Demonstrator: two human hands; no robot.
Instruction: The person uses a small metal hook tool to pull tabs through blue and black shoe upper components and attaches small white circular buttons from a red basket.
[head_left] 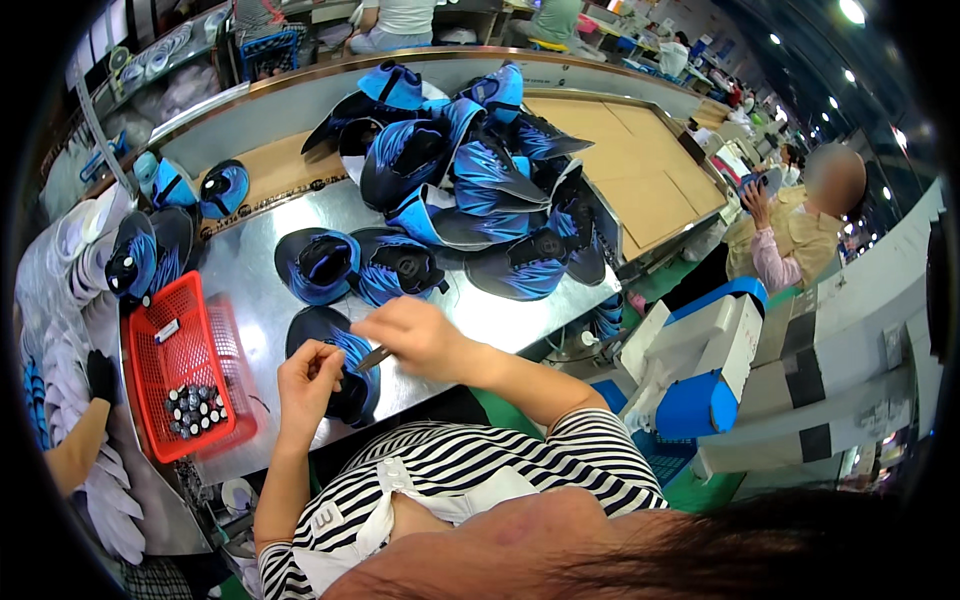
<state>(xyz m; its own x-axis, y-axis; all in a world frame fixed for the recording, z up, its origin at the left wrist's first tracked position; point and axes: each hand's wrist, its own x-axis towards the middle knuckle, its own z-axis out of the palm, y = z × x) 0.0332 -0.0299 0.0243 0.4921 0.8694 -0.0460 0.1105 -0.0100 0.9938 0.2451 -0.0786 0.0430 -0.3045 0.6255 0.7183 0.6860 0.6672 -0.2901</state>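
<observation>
Head view: left hand (308, 375) pinched the edge of a flat blue-and-black shoe upper (335, 365) lying on the steel tabletop (250, 280). Right hand (415, 338), just above it, gripped a slim metal tool (374, 357). Red basket (185, 365) sat left of the hands.

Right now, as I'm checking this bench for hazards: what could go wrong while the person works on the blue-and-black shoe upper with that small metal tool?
1. The thin metal tool in the right hand points toward the left hand pinching the blue-and-black shoe upper; a slip could nick the fingers.
2. That upper lies near the shiny metal table's front edge and might slide off.
3. The tall heap of blue shoe uppers behind could topple onto the work area.
</observation>
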